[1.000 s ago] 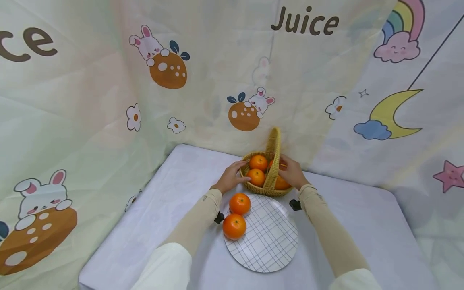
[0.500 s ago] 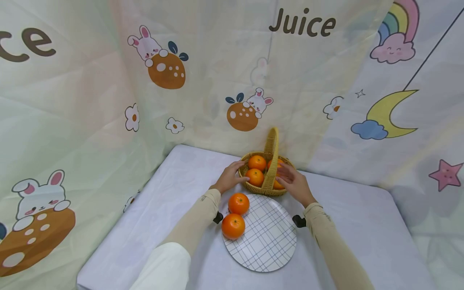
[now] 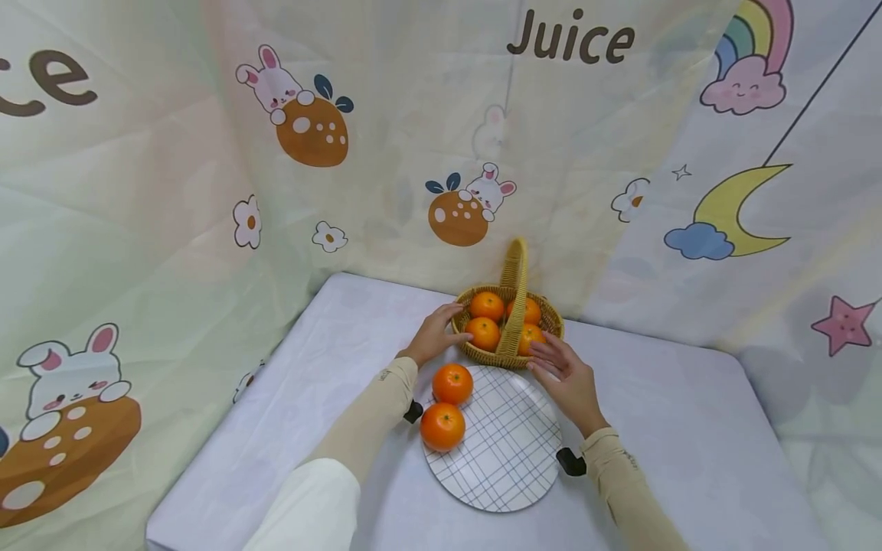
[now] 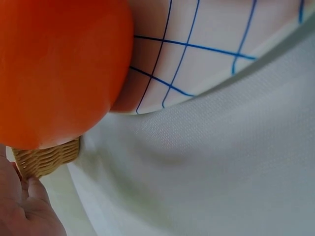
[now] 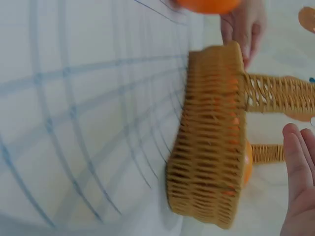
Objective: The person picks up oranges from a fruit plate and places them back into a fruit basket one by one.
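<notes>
A wicker basket (image 3: 482,358) with an arched handle (image 3: 513,306) stands at the back of the table and holds several oranges (image 3: 484,334). My left hand (image 3: 430,337) grips the basket's left end, fingers at the rim and thumb beside the front left orange. In the left wrist view that hand (image 4: 29,211) shows at the lower left, close by the wicker. At the basket's front right, my right hand (image 3: 568,383) has its fingers extended and holds nothing. The right wrist view shows its straight fingers (image 5: 299,167) apart from the basket wall (image 5: 209,132).
In front of the basket lies a round white plate (image 3: 510,459) with a blue grid pattern. Two oranges (image 3: 443,427) sit on its left side. A white cloth covers the table (image 3: 675,428). Behind it hangs a printed curtain (image 3: 386,153).
My right hand has come out of the basket's right side, back toward me and slightly right, uncovering the oranges there. The left hand stays at the basket's left end.
</notes>
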A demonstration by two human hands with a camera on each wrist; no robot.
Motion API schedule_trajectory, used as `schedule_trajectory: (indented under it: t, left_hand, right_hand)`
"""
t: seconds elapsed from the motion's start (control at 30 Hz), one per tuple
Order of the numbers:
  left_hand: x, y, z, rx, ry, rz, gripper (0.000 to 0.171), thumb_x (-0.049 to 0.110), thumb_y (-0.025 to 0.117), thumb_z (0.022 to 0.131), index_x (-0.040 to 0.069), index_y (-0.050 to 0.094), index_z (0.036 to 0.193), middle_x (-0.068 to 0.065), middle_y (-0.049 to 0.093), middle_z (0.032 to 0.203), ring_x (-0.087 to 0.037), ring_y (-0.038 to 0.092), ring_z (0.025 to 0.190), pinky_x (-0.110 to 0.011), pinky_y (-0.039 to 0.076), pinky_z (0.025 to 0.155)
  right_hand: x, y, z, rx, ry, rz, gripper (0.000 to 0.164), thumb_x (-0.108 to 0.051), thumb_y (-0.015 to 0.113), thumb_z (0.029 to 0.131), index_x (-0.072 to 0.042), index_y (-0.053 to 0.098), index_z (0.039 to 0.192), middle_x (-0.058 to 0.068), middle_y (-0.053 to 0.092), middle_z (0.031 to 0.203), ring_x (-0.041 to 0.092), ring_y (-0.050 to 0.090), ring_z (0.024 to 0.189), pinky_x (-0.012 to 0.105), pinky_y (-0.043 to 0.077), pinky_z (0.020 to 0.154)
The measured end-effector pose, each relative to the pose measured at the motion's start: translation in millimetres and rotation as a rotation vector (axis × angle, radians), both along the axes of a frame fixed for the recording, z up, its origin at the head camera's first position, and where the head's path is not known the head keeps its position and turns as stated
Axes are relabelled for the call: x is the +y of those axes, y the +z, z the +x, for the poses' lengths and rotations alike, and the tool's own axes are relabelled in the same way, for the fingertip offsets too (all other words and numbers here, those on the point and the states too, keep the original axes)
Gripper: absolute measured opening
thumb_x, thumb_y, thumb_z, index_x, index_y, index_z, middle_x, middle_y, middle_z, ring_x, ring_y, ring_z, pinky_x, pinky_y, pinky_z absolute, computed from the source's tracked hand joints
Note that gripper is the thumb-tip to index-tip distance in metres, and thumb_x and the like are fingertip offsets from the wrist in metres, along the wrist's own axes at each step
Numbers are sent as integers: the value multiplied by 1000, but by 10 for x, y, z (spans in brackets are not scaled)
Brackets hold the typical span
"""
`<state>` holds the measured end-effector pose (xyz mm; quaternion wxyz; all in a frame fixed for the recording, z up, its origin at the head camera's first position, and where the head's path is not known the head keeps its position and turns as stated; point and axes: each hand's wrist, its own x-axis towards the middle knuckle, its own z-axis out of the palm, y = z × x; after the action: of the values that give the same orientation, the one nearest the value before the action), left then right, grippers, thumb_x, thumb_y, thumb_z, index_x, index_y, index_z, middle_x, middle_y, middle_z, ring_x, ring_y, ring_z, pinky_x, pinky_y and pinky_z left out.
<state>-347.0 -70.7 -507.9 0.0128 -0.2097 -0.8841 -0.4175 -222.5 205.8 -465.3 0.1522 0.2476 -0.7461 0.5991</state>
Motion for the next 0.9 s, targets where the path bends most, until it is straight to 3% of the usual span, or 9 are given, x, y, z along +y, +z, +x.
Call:
schedule_trajectory:
  t: [0.2, 0.4, 0.53, 0.67, 0.9]
  left_hand:
    - [2, 20, 2, 16, 2, 8, 73, 37, 74, 86, 1, 46, 143, -6, 42, 149, -22, 36, 139, -36, 34, 112]
    - [10, 13, 15, 26, -6, -4, 73, 35, 74, 87, -1, 46, 143, -8, 43, 149, -23, 38, 137, -36, 35, 111]
    - [5, 4, 16, 29, -3, -8, 73, 35, 74, 87, -2, 46, 142, -8, 43, 148, -22, 38, 137, -35, 35, 111]
    - [2, -3, 14, 34, -6, 10, 73, 35, 75, 86, -2, 47, 142, -8, 43, 148, -22, 38, 137, -34, 36, 110]
    - [2, -36, -6, 45, -13, 23, 72, 35, 75, 86, -2, 47, 141, -8, 44, 148, -22, 38, 137, -34, 37, 110]
  right_hand:
    - [-214, -86, 204, 22, 36, 7, 61, 15, 71, 80, 13, 45, 136, 33, 60, 120, 50, 60, 104, 45, 50, 88]
    - [-497, -106, 348, 40, 157, 28, 59, 13, 73, 79, 12, 49, 132, 31, 61, 121, 47, 60, 107, 48, 51, 87]
    - [-711, -133, 418, 67, 256, 20, 59, 14, 74, 77, 9, 51, 131, 34, 59, 120, 50, 59, 106, 51, 51, 86]
    - [-878, -163, 469, 76, 331, 2, 55, 14, 74, 77, 15, 52, 128, 36, 58, 120, 53, 57, 105, 54, 49, 86]
    - [-1004, -195, 488, 91, 381, 20, 55, 14, 75, 76, 20, 51, 125, 36, 57, 121, 54, 57, 105, 56, 49, 85]
